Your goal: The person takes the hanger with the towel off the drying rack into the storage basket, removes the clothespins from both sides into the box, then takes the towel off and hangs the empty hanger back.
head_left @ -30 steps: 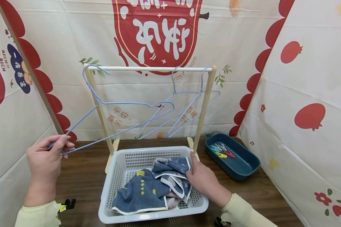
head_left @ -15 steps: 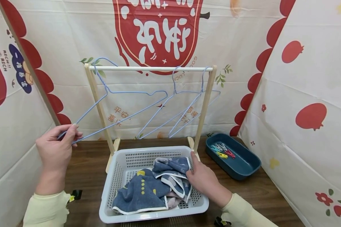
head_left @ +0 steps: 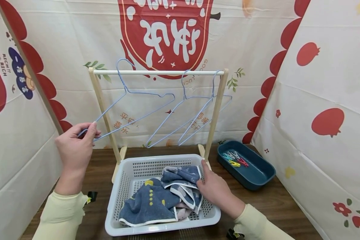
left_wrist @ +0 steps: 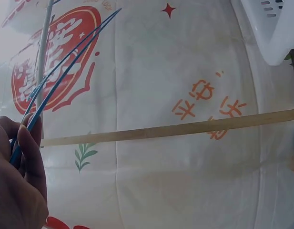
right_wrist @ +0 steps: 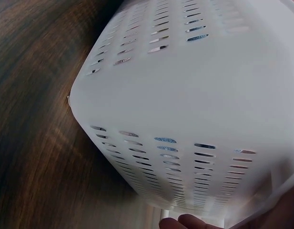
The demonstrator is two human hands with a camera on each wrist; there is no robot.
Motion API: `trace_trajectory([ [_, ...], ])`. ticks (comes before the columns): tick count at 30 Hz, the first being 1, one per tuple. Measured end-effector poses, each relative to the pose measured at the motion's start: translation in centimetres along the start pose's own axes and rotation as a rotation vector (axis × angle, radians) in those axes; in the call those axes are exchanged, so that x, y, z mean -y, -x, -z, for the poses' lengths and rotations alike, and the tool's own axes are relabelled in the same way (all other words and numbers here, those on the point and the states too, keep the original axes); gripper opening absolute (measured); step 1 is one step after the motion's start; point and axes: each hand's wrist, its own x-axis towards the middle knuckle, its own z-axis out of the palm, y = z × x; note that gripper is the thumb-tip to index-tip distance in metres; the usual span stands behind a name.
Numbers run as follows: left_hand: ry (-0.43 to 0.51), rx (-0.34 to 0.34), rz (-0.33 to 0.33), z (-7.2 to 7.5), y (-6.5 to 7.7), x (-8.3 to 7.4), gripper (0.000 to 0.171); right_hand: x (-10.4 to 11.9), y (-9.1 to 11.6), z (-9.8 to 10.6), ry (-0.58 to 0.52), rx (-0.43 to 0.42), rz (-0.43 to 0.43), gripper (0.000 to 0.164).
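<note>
My left hand pinches one lower corner of a blue wire clothes hanger. This hanger is tilted, and its hook overlaps the white rail near the left end; whether it rests there I cannot tell. In the left wrist view, the thumb and fingers close on the blue wire. My right hand grips the right rim of a white plastic basket, fingertips under the rim in the right wrist view. Inside the basket lie blue towels with white edging.
Two more blue hangers hang at the right of the wooden rack. A dark blue tray with several coloured clothespins stands right of the basket. Printed cloth encloses the back and sides of the wooden table.
My left hand has moved right and upward with the hanger, bringing its hook from the rack's left post to over the rail. The right hand and basket have stayed put.
</note>
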Motion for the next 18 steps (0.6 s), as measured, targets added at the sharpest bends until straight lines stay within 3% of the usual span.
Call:
trace_trajectory([
  [12,-0.078,0.057,-0.121,-0.7,1.0,1.0,0.007,-0.1,0.0,-0.1,-0.020,0.006,-0.002,0.083],
  [18,-0.101,0.101,-0.108,-0.4,1.3,1.2,0.012,-0.1,0.0,0.0,-0.037,0.006,-0.009,0.083],
])
